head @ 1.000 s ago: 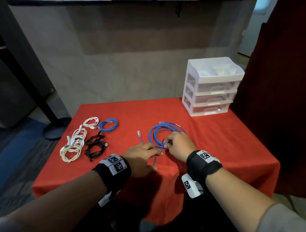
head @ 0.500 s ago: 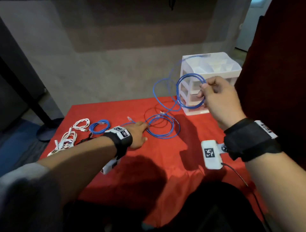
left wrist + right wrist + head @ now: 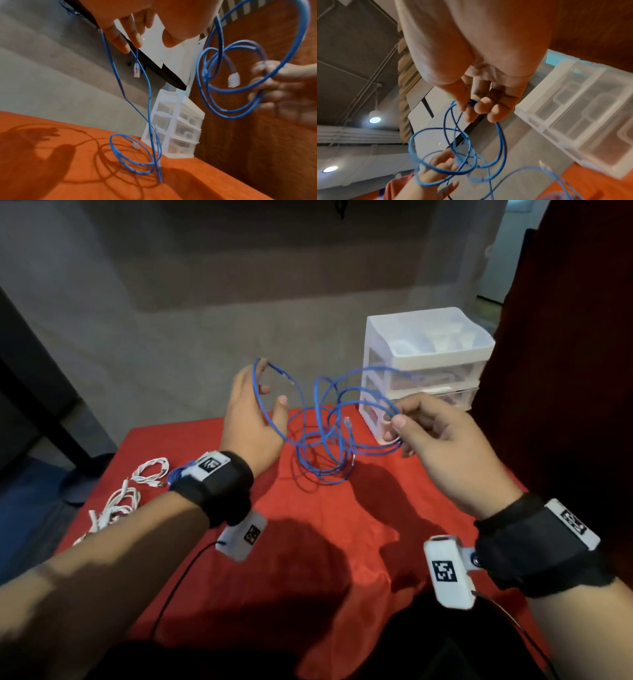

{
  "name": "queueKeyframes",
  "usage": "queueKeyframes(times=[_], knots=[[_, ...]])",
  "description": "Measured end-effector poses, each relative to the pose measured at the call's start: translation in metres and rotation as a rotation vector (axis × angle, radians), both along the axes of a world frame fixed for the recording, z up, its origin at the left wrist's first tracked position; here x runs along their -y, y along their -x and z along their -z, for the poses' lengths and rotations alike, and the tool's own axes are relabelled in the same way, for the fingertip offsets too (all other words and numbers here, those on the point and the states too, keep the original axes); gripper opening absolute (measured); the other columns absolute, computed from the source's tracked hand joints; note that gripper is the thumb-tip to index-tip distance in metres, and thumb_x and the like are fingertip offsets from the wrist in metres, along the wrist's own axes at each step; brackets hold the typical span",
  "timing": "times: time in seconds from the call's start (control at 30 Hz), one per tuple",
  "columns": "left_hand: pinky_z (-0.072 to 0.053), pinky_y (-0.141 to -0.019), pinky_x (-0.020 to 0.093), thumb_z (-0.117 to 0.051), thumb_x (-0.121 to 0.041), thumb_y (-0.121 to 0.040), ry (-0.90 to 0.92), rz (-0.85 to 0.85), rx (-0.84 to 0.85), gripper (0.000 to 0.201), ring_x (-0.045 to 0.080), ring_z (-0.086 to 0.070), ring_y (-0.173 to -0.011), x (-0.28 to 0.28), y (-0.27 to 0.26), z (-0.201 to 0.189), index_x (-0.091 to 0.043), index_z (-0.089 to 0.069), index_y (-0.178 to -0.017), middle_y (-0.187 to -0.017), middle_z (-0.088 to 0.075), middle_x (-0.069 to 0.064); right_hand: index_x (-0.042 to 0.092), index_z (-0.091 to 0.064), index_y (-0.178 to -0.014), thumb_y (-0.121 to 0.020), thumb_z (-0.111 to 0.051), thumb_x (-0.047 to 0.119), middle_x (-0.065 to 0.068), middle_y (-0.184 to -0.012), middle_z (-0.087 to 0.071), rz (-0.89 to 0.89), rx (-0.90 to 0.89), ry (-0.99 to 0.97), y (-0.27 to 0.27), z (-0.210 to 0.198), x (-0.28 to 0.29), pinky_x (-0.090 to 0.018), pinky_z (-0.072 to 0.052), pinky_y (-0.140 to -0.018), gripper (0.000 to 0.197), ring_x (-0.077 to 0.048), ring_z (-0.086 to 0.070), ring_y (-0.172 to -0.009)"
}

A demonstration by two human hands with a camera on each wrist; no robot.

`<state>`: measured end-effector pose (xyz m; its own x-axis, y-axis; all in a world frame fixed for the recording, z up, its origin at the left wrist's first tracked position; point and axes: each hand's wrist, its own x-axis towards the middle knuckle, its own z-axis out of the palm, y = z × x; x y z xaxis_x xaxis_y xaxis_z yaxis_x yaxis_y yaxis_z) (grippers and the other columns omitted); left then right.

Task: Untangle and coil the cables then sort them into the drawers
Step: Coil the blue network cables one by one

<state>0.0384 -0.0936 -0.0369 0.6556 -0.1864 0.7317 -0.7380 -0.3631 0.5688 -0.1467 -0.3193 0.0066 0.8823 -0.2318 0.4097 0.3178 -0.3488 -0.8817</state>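
Note:
A long blue network cable (image 3: 322, 446) hangs in tangled loops between my two raised hands, and its lower loops rest on the red tablecloth (image 3: 342, 542). My left hand (image 3: 267, 392) is held up with straight fingers. One strand lies draped over them, and a clear plug (image 3: 136, 70) dangles just below. My right hand (image 3: 399, 419) pinches several loops between thumb and fingers (image 3: 471, 106). A second plug (image 3: 347, 422) hangs between the hands. The white three-drawer unit (image 3: 428, 371) stands at the table's back right, just behind my right hand, with its drawers closed.
White coiled cables (image 3: 150, 470) and a looser white bundle (image 3: 113, 508) lie at the table's left side. A small blue coil (image 3: 176, 474) shows partly behind my left wristband. A dark red curtain (image 3: 565, 337) hangs to the right, and a grey wall stands behind the table.
My left hand rose off the table with a strand over its fingers. My right hand came down and toward me, still holding the loops. More of the cable is lifted.

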Motion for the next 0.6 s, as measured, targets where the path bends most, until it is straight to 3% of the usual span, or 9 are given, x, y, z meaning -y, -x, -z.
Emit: queueKeyframes(times=[0.07,0.13,0.23,0.3,0.37,0.43,0.53,0.6], knots=[[-0.051,-0.094,0.035,-0.057,-0.025,-0.092,0.000,0.058,-0.049,0.052,0.015,-0.060,-0.110,-0.009,0.018,0.008,-0.020,-0.045,-0.143,-0.138,-0.050,0.000,0.013,-0.064,-0.096,-0.102,-0.056,0.002,-0.003,-0.076,-0.069,-0.019,-0.020,-0.001,-0.004,0.008,-0.012,-0.025,-0.046,-0.071,0.014,-0.004,-0.059,-0.070],[-0.050,-0.101,0.039,-0.056,-0.034,-0.091,-0.079,0.070,-0.196,0.043,0.020,-0.062,-0.112,-0.023,0.024,0.029,-0.019,-0.057,-0.131,-0.128,-0.059,0.002,0.018,-0.062,-0.092,-0.102,-0.056,0.002,0.003,-0.072,-0.068,-0.025,-0.038,-0.032,-0.008,0.015,-0.025,-0.028,-0.046,-0.071,0.020,-0.004,-0.059,-0.068],[-0.044,-0.106,0.036,-0.054,-0.047,-0.087,-0.495,-0.049,-0.423,0.020,0.024,-0.059,-0.117,-0.053,0.017,0.056,-0.031,-0.067,-0.091,-0.115,-0.065,0.006,0.021,-0.062,-0.090,-0.101,-0.057,0.003,0.003,-0.069,-0.068,-0.028,-0.043,-0.056,-0.008,0.023,-0.042,-0.033,-0.045,-0.069,0.022,-0.007,-0.057,-0.066],[-0.049,-0.098,0.033,-0.053,-0.050,-0.087,-0.703,-0.030,-0.615,0.022,0.021,-0.065,-0.107,-0.072,0.019,0.067,-0.031,-0.063,-0.084,-0.102,-0.069,-0.001,0.018,-0.062,-0.093,-0.102,-0.057,0.004,0.003,-0.067,-0.067,-0.004,-0.030,-0.082,-0.004,0.024,-0.046,-0.037,-0.044,-0.067,0.017,-0.010,-0.055,-0.065],[-0.049,-0.096,0.030,-0.057,-0.048,-0.091,-0.688,-0.049,-0.686,0.026,0.017,-0.065,-0.104,-0.086,0.024,0.073,-0.026,-0.068,-0.102,-0.103,-0.068,-0.004,0.013,-0.064,-0.098,-0.102,-0.056,0.007,0.004,-0.068,-0.067,0.034,-0.015,-0.104,0.000,0.022,-0.043,-0.041,-0.041,-0.067,0.011,-0.017,-0.051,-0.065],[-0.046,-0.098,0.029,-0.057,-0.043,-0.096,-0.662,-0.147,-0.696,0.032,0.019,-0.064,-0.110,-0.097,0.025,0.074,-0.020,-0.068,-0.115,-0.114,-0.069,-0.001,0.015,-0.066,-0.096,-0.102,-0.056,0.008,0.004,-0.069,-0.068,0.048,-0.016,-0.096,0.005,0.018,-0.037,-0.043,-0.040,-0.068,0.014,-0.021,-0.050,-0.066],[-0.046,-0.096,0.029,-0.049,-0.050,-0.099,-0.566,-0.186,-0.728,0.041,0.021,-0.065,-0.106,-0.100,0.028,0.067,-0.016,-0.069,-0.110,-0.110,-0.071,0.002,0.016,-0.066,-0.097,-0.102,-0.056,0.008,0.002,-0.071,-0.068,0.039,-0.024,-0.061,0.013,0.012,-0.032,-0.043,-0.041,-0.070,0.014,-0.018,-0.053,-0.068],[-0.051,-0.095,0.035,-0.046,-0.057,-0.095,-0.242,-0.072,-0.830,0.049,0.022,-0.068,-0.094,-0.092,0.034,0.062,-0.014,-0.070,-0.096,-0.098,-0.073,0.002,0.012,-0.066,-0.101,-0.102,-0.056,0.007,0.000,-0.073,-0.067,0.009,-0.025,-0.053,0.020,0.010,-0.033,-0.038,-0.045,-0.069,0.011,-0.011,-0.056,-0.068]])
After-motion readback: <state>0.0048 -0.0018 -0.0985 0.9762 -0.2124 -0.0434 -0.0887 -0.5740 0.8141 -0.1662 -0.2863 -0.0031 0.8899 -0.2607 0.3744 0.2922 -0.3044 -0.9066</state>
